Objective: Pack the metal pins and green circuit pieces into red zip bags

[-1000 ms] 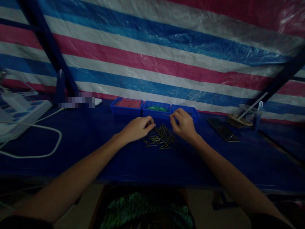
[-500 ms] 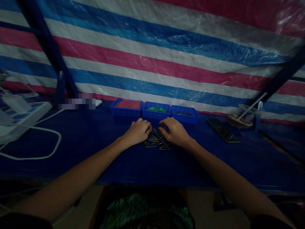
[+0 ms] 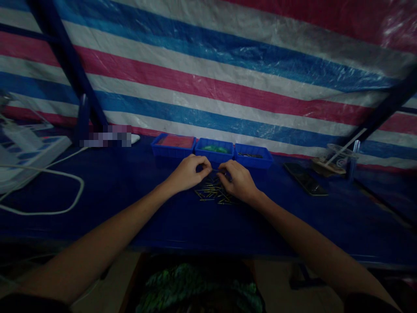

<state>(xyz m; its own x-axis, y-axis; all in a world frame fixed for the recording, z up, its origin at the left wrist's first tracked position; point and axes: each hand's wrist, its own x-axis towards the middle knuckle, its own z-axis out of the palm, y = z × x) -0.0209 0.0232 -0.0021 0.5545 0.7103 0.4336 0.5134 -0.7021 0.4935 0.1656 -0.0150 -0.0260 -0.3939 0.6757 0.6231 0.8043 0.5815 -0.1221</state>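
Note:
A loose pile of thin, short, yellowish rods point(image 3: 208, 190) lies on the blue table between my hands; their exact kind is too small to tell. My left hand point(image 3: 187, 174) is raised just behind the pile's left side, with thumb and index finger pinched together. Whatever sits in that pinch is too small to make out. My right hand point(image 3: 241, 181) rests over the pile's right edge, its fingers curled and the thumb close to the index finger. What it grips, if anything, is hidden. The two sets of fingertips are close together.
Behind my hands stand three blue bins: one with pinkish-red contents point(image 3: 174, 150), one with green pieces point(image 3: 214, 152), one with dark thin pieces point(image 3: 253, 157). A phone point(image 3: 304, 179) and a plastic cup point(image 3: 337, 156) are right; a white power strip point(image 3: 42, 158) with cable is left.
My left hand has risen slightly and moved right, toward my right hand; its thumb and index finger now form a visible pinch. My right hand stays nearly in place.

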